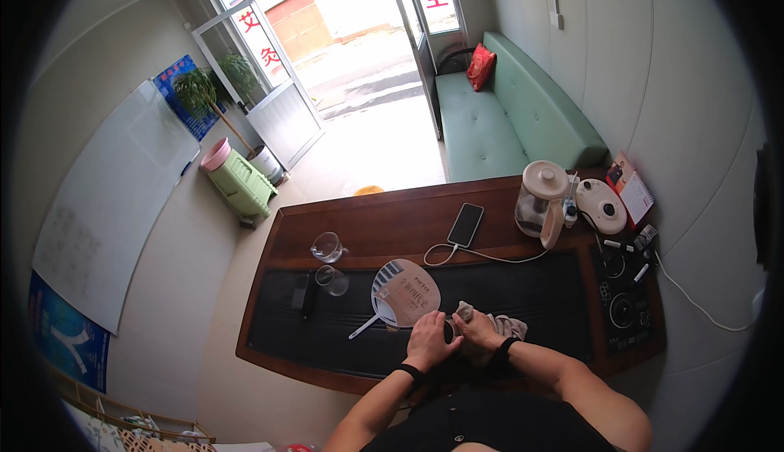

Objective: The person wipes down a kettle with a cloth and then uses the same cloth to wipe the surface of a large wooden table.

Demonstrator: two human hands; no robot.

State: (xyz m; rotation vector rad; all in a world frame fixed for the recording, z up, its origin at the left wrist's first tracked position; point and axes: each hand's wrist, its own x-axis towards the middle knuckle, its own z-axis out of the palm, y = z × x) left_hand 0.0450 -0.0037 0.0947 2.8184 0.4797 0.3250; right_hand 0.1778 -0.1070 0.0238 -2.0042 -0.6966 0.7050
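Close in front of my body, both hands are over the near part of the black tabletop panel. My left hand [427,340] is curled around a small cup-like object [450,331]; its dark round opening shows between the hands, and the rest is hidden. In my right hand [479,331] is a crumpled, light patterned cloth [513,327]. One end of it pokes out above the thumb, and the bulk bunches beyond the wrist. A round hand fan [409,293] with printing lies flat just beyond my left hand, its white handle pointing left.
On the wooden table [380,207] are a glass pitcher [326,247], a glass cup [332,281], a dark case [301,296] and a corded phone [465,225]. An electric kettle [542,201], its base [601,206], markers [618,245] and a built-in cooktop [625,311] occupy the right. A green sofa [484,127] stands beyond.
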